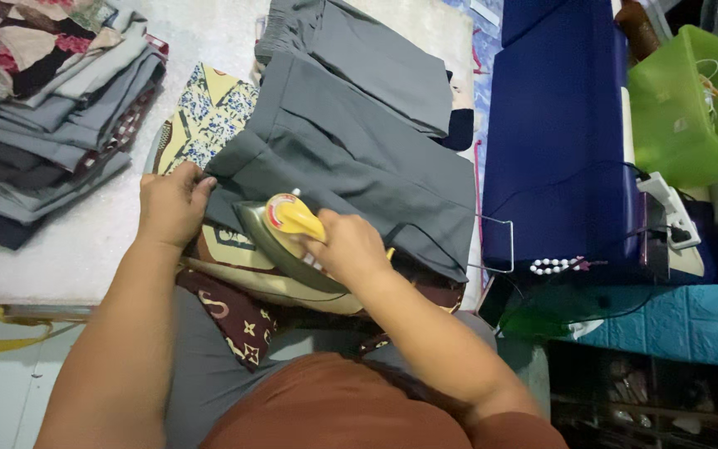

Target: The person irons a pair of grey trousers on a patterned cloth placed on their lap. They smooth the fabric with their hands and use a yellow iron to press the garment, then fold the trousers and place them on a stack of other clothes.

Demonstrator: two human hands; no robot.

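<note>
My right hand (351, 248) grips the yellow handle of a clothes iron (280, 237), whose metal sole rests on the near edge of a grey pair of trousers (351, 141). The trousers lie spread over a patterned cloth-covered ironing pad (205, 112). My left hand (172, 204) presses flat on the left edge of the grey fabric, just beside the iron's tip. The iron's cord runs off to the right under my right wrist.
A stack of folded grey and patterned clothes (43, 100) sits at the left. A dark blue padded surface (558, 133) stands at the right, with a green plastic box (687, 104), a white power strip (666, 208), a wire rest (496, 245) and white beads (554, 266).
</note>
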